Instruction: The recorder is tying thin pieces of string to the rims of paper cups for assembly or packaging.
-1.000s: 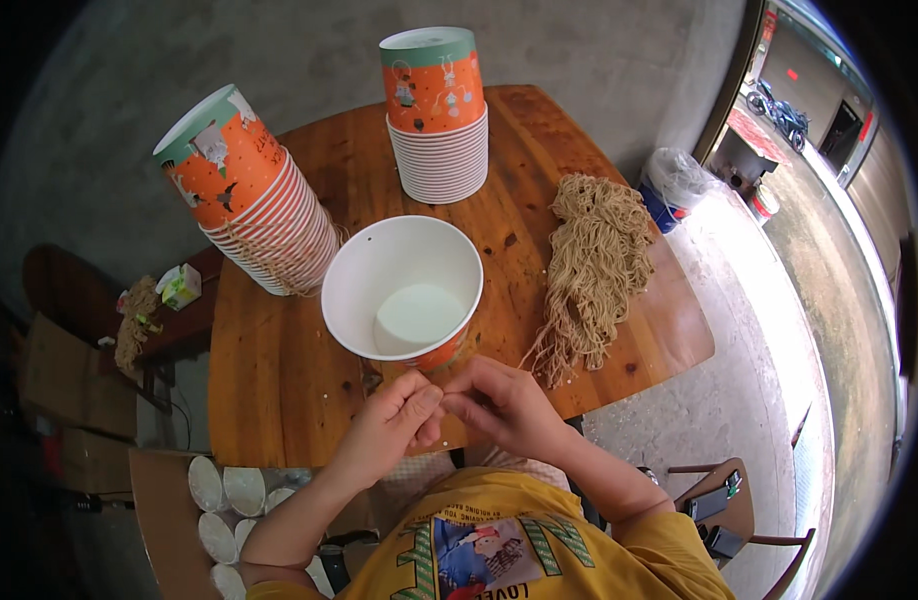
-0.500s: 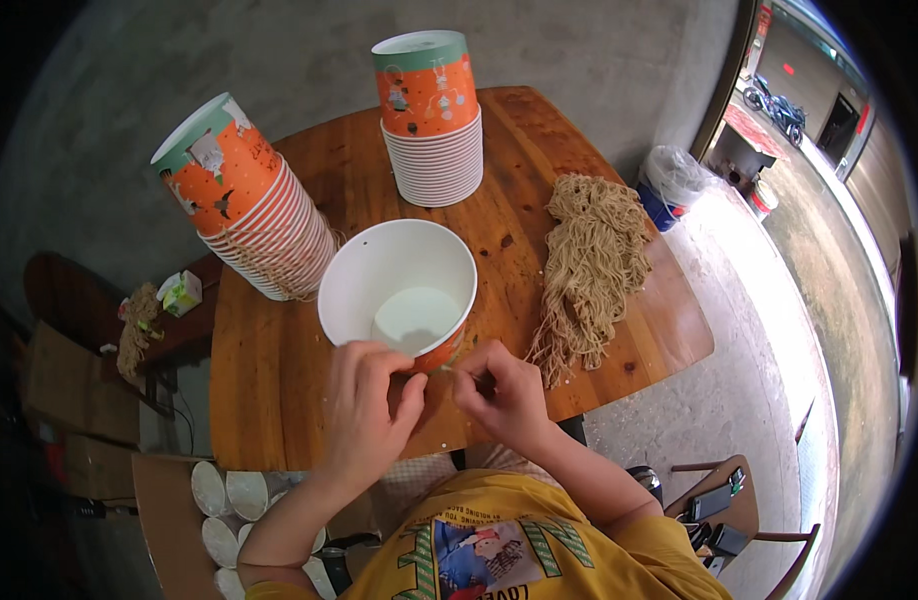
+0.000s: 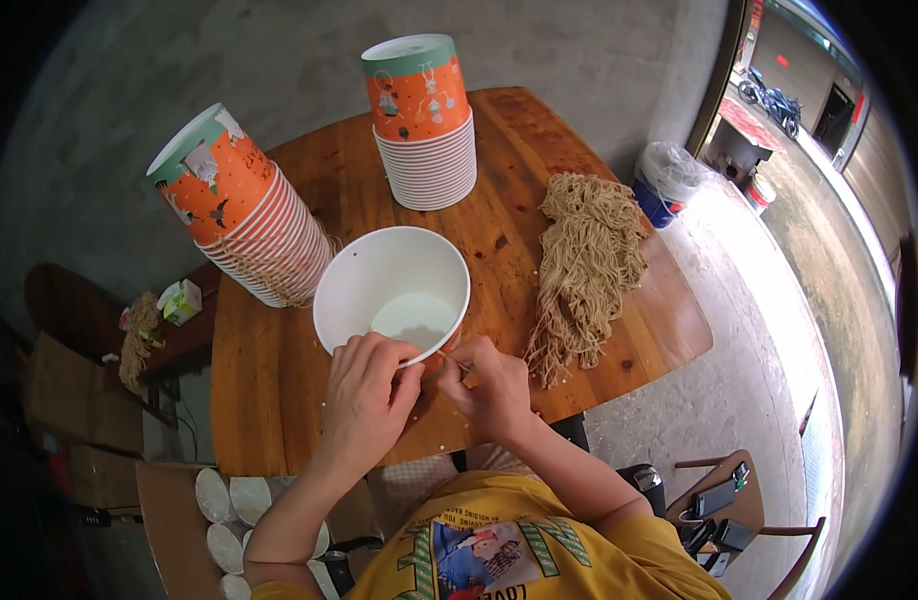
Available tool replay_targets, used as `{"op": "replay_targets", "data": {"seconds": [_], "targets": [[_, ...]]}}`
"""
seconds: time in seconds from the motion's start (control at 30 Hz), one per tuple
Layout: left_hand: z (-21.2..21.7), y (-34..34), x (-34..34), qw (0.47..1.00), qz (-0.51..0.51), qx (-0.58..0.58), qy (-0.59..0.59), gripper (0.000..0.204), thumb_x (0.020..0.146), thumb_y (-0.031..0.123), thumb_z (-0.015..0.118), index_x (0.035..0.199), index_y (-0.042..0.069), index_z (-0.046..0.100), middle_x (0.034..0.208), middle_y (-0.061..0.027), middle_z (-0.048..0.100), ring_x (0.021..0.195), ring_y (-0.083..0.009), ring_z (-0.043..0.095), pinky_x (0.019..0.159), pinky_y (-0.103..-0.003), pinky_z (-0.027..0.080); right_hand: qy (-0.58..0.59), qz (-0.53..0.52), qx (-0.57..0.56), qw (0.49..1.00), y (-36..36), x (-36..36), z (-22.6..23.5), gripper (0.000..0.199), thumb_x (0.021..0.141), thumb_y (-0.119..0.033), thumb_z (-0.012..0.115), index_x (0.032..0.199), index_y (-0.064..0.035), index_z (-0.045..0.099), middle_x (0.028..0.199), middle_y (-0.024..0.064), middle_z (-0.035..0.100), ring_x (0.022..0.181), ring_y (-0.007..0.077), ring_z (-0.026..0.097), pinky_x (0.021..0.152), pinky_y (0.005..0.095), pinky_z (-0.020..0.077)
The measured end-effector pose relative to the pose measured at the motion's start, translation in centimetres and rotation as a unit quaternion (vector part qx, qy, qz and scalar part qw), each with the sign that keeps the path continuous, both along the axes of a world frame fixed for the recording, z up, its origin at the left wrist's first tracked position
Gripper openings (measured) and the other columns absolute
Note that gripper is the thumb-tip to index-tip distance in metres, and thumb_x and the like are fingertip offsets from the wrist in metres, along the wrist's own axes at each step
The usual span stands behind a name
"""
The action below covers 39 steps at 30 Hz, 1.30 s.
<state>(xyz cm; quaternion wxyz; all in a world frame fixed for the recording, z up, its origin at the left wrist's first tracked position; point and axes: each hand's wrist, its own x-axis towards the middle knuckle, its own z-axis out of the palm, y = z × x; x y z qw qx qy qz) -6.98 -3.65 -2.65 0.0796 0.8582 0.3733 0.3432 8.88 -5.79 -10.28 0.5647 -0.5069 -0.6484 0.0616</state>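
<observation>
A white-lined paper bucket [image 3: 364, 285] with an orange outside stands at the table's near middle, its mouth tipped toward me. A small hole shows in its far wall. My left hand [image 3: 367, 398] grips its near rim, fingers bent over the edge and the thumb on the outer side. Just right of it, my right hand [image 3: 489, 385] is closed in a pinch against the bucket's outside, below the rim. A thin tan string [image 3: 455, 361] shows at its fingertips; the rest of the string is hidden. To the right lies a heap of tan strings [image 3: 587, 265].
Two stacks of upturned orange paper buckets, a left stack [image 3: 254, 215] and a far stack [image 3: 419, 130], stand on the wooden table [image 3: 519, 200]. Strings hang over the left stack. A carton [image 3: 169, 510] of round white pieces sits below left; a chair [image 3: 754, 510] holds dark items at right.
My right hand has moved up and left against the bucket, with the string at its fingertips. My left fingers now reach over the rim. The whole view has shifted slightly.
</observation>
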Motion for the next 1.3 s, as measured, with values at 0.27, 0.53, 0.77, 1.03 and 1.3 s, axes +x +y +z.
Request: {"op": "replay_targets", "data": {"seconds": [0.27,0.53,0.77,1.03,1.3], "targets": [[0.1,0.1,-0.1,1.0,-0.004,-0.017,-0.007,0.015,0.081,0.003,0.065,0.094,0.004,0.057,0.088,-0.0083,0.057,0.084,-0.0272,0.055,0.077,-0.038,0.042,-0.034,-0.022,0.015,0.999,0.3,-0.3,0.5,0.021,0.074,-0.002,0.071,0.086,-0.0075,0.055,0.07,0.0055,0.063,0.056,0.0212,0.063,0.051,0.0306,0.049],[2.0,2.5,-0.1,0.985,-0.068,-0.157,-0.019,0.015,0.095,0.008,0.051,0.107,0.003,0.059,0.095,-0.0103,0.063,0.084,-0.0219,0.061,0.075,-0.03,0.048,-0.058,-0.029,0.027,0.998,0.5,-0.2,1.1,0.022,0.073,-0.003,0.071,0.086,-0.0078,0.053,0.064,0.0058,0.06,0.052,0.0212,0.061,0.048,0.0307,0.0479],[2.7,6.4,0.3,0.88,-0.125,-0.455,0.053,0.015,0.095,0.015,0.052,0.099,0.002,0.058,0.087,-0.0138,0.065,0.08,-0.0268,0.063,0.073,-0.035,0.049,-0.07,-0.037,-0.006,0.997,0.5,-0.2,1.2,0.022,0.076,-0.005,0.072,0.088,-0.0075,0.053,0.065,0.006,0.062,0.053,0.0218,0.063,0.048,0.0316,0.0487],[2.8,5.5,0.6,0.979,-0.096,-0.176,0.032,0.01,0.094,0.014,0.053,0.094,0.004,0.054,0.089,-0.0124,0.058,0.083,-0.0294,0.058,0.074,-0.036,0.047,0.091,0.039,-0.089,0.991,0.5,1.5,3.6,0.015,0.088,-0.009,0.066,0.098,-0.004,0.057,0.062,0.0028,0.055,0.049,0.0096,0.05,0.049,0.0233,0.0426],[3.2,5.0,0.6,0.905,-0.097,-0.397,-0.121,0.015,0.094,0.006,0.054,0.109,0.004,0.052,0.104,-0.007,0.059,0.091,-0.0166,0.06,0.078,-0.031,0.049,0.134,0.169,-0.21,0.953,2.5,2.2,5.7,0.011,0.09,-0.011,0.065,0.094,-0.0021,0.061,0.074,-0.0013,0.057,0.063,0.0042,0.048,0.058,0.0217,0.0414]]}}
